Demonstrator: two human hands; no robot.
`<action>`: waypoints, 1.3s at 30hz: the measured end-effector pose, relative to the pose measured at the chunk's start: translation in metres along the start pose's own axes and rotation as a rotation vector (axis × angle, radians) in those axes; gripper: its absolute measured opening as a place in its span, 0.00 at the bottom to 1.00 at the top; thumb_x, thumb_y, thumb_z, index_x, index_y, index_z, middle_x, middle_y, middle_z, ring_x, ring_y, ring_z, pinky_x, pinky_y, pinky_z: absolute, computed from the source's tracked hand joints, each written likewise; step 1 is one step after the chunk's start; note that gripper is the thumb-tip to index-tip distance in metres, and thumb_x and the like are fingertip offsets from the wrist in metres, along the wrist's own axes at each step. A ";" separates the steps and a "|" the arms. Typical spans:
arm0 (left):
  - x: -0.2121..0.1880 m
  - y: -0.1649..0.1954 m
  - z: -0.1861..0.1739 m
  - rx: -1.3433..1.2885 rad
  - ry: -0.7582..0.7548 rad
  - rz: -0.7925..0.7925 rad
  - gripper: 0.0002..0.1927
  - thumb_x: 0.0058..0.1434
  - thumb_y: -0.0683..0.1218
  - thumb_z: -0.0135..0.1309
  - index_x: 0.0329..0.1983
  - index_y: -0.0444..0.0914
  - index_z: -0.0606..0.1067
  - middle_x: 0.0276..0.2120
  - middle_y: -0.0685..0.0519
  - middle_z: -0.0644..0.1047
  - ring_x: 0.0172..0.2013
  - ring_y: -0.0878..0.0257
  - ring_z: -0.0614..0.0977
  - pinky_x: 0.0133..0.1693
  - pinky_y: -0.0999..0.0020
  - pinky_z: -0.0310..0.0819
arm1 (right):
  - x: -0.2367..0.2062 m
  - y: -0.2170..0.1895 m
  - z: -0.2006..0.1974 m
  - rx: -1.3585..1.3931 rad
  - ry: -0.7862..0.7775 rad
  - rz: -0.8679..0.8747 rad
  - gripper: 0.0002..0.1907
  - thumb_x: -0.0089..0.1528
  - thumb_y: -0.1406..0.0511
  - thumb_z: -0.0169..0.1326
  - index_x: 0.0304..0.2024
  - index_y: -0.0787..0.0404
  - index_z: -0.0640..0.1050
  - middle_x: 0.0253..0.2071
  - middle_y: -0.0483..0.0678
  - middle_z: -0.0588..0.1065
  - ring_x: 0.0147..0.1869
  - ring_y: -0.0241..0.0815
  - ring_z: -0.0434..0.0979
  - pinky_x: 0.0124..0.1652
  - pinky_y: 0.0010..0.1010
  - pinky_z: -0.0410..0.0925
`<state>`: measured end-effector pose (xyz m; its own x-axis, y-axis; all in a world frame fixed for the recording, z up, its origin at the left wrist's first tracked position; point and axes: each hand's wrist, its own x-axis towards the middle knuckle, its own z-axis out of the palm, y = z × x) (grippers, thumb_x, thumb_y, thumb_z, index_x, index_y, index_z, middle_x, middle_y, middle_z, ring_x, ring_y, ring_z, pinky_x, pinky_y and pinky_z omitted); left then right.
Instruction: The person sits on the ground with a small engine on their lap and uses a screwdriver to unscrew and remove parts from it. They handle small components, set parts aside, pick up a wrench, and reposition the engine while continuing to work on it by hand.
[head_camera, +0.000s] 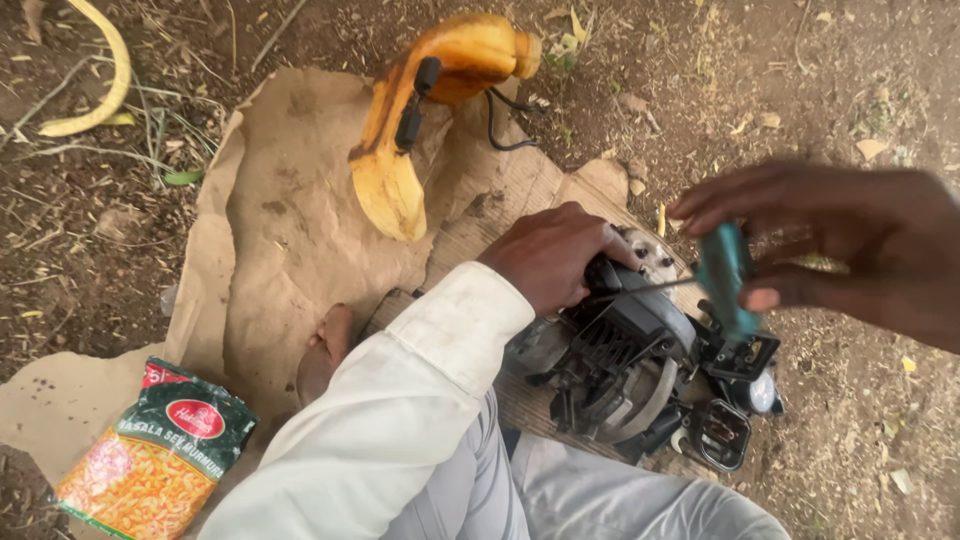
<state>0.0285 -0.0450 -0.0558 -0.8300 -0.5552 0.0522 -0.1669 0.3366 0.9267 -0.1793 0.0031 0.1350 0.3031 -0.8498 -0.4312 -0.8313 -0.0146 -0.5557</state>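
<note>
Bare dirt rings the cardboard (280, 200); left hand (550, 255) grips the engine (630, 360), right hand (850, 240) pinches a screwdriver (722, 275).

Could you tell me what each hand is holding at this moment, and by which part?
The right hand holds a screwdriver by its teal handle; the left hand grips the top of the small engine.
</note>
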 end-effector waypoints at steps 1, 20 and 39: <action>0.000 0.000 0.000 0.000 0.009 0.011 0.28 0.47 0.36 0.66 0.51 0.50 0.78 0.49 0.52 0.77 0.55 0.54 0.78 0.57 0.61 0.70 | -0.001 -0.003 0.002 -0.076 0.061 -0.081 0.19 0.61 0.65 0.58 0.56 0.58 0.78 0.60 0.55 0.76 0.60 0.50 0.81 0.51 0.42 0.75; -0.001 -0.003 0.000 -0.007 0.025 0.043 0.27 0.49 0.38 0.66 0.52 0.51 0.79 0.48 0.52 0.78 0.54 0.54 0.78 0.57 0.61 0.70 | -0.012 0.018 0.001 0.199 0.067 -0.054 0.14 0.60 0.68 0.61 0.48 0.62 0.83 0.57 0.58 0.76 0.62 0.47 0.79 0.56 0.40 0.71; -0.003 -0.009 0.005 0.002 0.073 0.092 0.28 0.47 0.38 0.67 0.51 0.50 0.79 0.47 0.53 0.78 0.54 0.53 0.78 0.56 0.61 0.71 | 0.002 -0.042 0.026 -0.012 0.236 0.626 0.20 0.72 0.62 0.45 0.66 0.51 0.75 0.25 0.61 0.77 0.18 0.50 0.77 0.19 0.46 0.73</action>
<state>0.0297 -0.0424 -0.0666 -0.8012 -0.5756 0.1637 -0.0930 0.3899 0.9162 -0.1319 0.0155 0.1386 -0.3474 -0.7923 -0.5015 -0.8228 0.5141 -0.2423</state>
